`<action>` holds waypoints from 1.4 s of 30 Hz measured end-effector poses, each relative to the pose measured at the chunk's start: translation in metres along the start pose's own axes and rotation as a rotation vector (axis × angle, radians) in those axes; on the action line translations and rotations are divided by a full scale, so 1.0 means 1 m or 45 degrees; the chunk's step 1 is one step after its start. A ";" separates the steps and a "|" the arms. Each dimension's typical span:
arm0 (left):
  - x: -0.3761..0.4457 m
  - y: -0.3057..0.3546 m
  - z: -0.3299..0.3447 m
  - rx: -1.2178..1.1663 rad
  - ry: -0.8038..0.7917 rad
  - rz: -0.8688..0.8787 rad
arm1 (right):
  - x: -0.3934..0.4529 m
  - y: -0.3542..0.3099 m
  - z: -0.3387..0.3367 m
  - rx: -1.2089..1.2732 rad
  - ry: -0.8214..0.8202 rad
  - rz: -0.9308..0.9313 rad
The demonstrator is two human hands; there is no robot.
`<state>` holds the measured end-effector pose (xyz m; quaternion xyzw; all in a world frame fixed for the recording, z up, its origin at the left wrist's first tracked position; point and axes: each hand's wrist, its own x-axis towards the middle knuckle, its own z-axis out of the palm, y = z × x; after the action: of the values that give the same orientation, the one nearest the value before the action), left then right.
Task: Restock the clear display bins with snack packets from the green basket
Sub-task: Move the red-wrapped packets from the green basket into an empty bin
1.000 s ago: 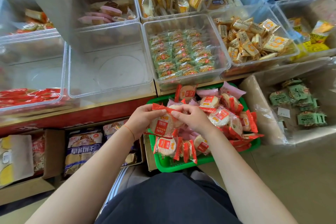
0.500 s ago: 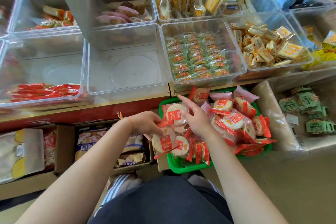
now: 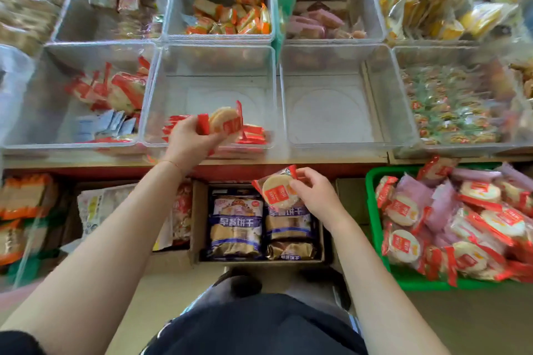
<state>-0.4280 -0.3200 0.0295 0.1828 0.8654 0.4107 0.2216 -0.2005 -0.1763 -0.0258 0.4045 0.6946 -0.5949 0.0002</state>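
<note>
Left hand (image 3: 189,143): raised over the near wall of a clear bin (image 3: 212,66), fingers and thumb curled round a red-edged round cracker packet (image 3: 225,123); the packet is held tilted inside the bin, above a low layer of red packets (image 3: 252,135) on the bin floor just beyond the fingers.

Right hand (image 3: 315,196): lower and nearer the body, below the shelf edge, pinching a second cracker packet (image 3: 277,190) by its right side, label facing up.

Green basket (image 3: 372,210): to the right of the right hand, apart from it, heaped with red cracker packets and pink packets.

Empty bin (image 3: 326,66): beyond the right hand, just right of the left hand's bin.

Carton (image 3: 197,222): beneath the right hand, holding blue biscuit bags (image 3: 235,225).
</note>
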 end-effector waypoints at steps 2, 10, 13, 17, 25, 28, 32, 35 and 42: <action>0.021 -0.021 -0.020 0.075 0.198 0.039 | 0.006 -0.021 0.026 -0.003 0.028 -0.043; 0.087 -0.067 -0.038 0.498 0.289 0.306 | 0.032 -0.081 0.070 -0.020 0.179 -0.119; 0.102 -0.078 -0.035 0.646 0.204 0.395 | 0.045 -0.099 0.070 -0.052 0.295 -0.187; 0.109 -0.094 -0.030 0.621 0.280 0.436 | 0.075 -0.119 0.068 -0.088 0.399 -0.318; 0.113 -0.098 -0.025 0.741 0.405 0.391 | 0.168 -0.130 0.108 -0.683 0.177 -0.324; 0.116 -0.101 -0.024 0.764 0.378 0.376 | 0.189 -0.124 0.130 -0.984 0.009 -0.261; 0.117 -0.101 -0.023 0.850 0.365 0.351 | 0.197 -0.126 0.147 -1.054 -0.145 -0.132; 0.117 -0.100 -0.024 0.899 0.342 0.355 | 0.200 -0.131 0.147 -1.030 -0.243 -0.007; 0.116 -0.098 -0.026 0.894 0.278 0.368 | 0.186 -0.154 0.147 -1.015 0.195 -0.604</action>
<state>-0.5514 -0.3367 -0.0604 0.3229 0.9369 0.1336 -0.0078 -0.4831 -0.1880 -0.0308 0.2458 0.9402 -0.2338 -0.0315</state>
